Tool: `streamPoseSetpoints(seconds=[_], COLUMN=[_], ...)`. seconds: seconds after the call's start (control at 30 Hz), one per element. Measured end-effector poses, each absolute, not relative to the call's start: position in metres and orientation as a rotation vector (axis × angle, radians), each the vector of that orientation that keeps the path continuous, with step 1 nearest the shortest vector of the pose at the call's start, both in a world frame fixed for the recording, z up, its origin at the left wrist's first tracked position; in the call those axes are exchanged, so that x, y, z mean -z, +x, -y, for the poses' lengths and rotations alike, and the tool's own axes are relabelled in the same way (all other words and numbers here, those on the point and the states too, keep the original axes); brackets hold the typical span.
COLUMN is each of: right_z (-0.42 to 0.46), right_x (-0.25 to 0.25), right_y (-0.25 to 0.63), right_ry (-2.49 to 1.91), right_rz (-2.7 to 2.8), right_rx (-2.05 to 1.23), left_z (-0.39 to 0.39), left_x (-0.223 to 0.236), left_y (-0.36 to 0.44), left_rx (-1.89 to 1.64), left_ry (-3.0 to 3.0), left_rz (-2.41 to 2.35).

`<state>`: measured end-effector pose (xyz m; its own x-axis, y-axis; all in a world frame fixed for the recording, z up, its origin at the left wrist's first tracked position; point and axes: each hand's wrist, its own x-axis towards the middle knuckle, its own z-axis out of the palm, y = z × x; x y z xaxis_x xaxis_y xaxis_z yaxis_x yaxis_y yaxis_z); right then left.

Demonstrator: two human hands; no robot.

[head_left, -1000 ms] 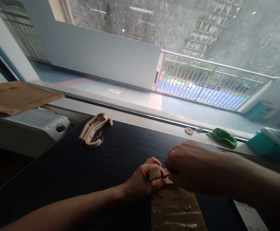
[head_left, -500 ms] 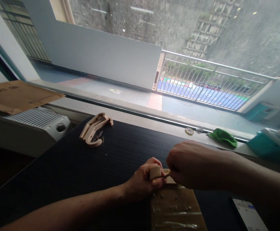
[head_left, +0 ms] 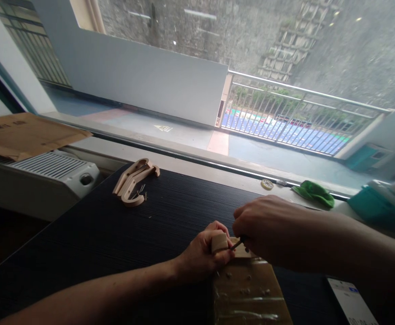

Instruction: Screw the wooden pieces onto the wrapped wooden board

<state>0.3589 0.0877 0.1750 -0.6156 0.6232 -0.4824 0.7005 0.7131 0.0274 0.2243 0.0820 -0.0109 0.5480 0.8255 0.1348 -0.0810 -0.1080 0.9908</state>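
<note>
My left hand [head_left: 202,250] is closed around a pale wooden hook [head_left: 219,243], whose blunt end sticks out between the fingers. A light wooden piece [head_left: 246,253] lies just beside it, partly covered by my hands; whether the two are joined, I cannot tell. My right hand [head_left: 260,223] is wrapped around a screwdriver [head_left: 238,243], with the handle hidden in the fist. Its thin shaft slants down left to the left fingertips at the wood. Beneath both hands is a brown box [head_left: 251,293] wrapped in clear tape, with several small screws [head_left: 246,292] on top.
More wooden hooks [head_left: 133,183] and loose screws [head_left: 139,192] lie at the dark table's [head_left: 92,239] far left. A phone [head_left: 350,300] rests at the right. Tape [head_left: 267,184] and a green cloth [head_left: 314,194] are on the windowsill. A brown envelope [head_left: 31,133] covers part of the radiator [head_left: 62,169].
My right hand has shifted and turned slightly, and more of the screwdriver shaft and the wooden piece now shows. The left hand holds the hook in the same place.
</note>
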Motion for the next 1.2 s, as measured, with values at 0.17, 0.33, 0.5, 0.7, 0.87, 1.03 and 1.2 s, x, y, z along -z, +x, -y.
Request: streamPoseSetpoints(seconds=[0.17,0.33,0.5,0.7,0.87,1.03,1.2], right_z=[-0.086,-0.085,-0.085,-0.09,-0.086,-0.081,-0.085], right_x=[-0.176,-0.182,-0.184,-0.174,-0.181,-0.19,-0.178], right_y=[0.361,0.361,0.356,0.359,0.364,0.359,0.356], right_ry=[1.128,1.098,1.012,1.067,1.128,1.078,1.065], right_rz=[-2.472,-2.44,-2.459,-2.485,-2.453,-2.436,-2.458], right_rx=[0.216,0.215,0.222,0.265,0.213,0.217,0.207], left_z=[-0.083,-0.083,-0.082,-0.083,-0.082,-0.081,-0.082], left_x=[0.011,0.008,0.009,0.007,0.008,0.008,0.008], left_y=[0.223,0.222,0.223,0.224,0.224,0.224,0.224], left_rx=[-0.885,-0.858,-0.86,-0.857,-0.87,-0.851,-0.864], left_ry=[1.506,1.52,1.525,1.509,1.512,1.508,1.475], left_rz=[-0.656,-0.662,-0.693,-0.689,-0.651,-0.677,-0.673])
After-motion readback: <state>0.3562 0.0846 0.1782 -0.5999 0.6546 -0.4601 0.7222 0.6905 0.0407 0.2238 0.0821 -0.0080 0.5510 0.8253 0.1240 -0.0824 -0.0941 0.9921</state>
